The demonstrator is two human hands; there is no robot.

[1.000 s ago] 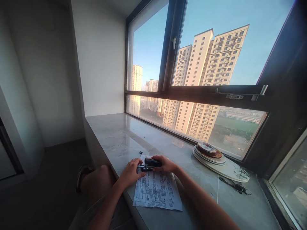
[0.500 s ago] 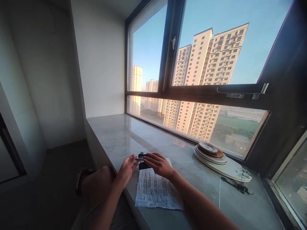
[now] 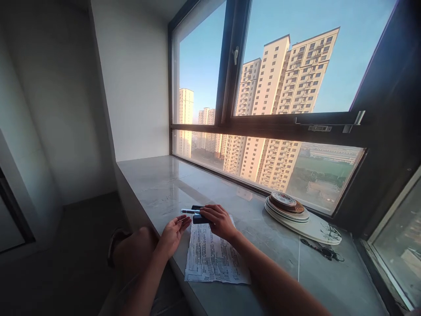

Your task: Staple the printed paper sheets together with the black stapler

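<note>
My right hand (image 3: 219, 220) is wrapped round a black stapler (image 3: 201, 219), which is opened up. Its silver metal magazine (image 3: 188, 211) sticks out to the left between the two black arms. My left hand (image 3: 173, 232) is just below and left of the magazine, palm turned up, with fingers loosely curled and a little apart. I see nothing plainly held in it, though anything tiny between the fingertips is too small to tell. Under the hands lies a creased sheet of printed paper (image 3: 213, 261), partly covered by my right wrist and forearm.
On the grey stone sill (image 3: 148, 180), to the right, stands a stack of plates and boards (image 3: 286, 206). A dark strap-like thing with a ring (image 3: 324, 251) lies in front of it. A dark-framed window (image 3: 226, 127) runs along the back; my bent knee (image 3: 141, 243) is below the sill's edge.
My left hand has drawn back from the stapler, down and to the left, and its fingers have loosened. The stapler in my right hand has tilted, its metal magazine now standing out uncovered.
</note>
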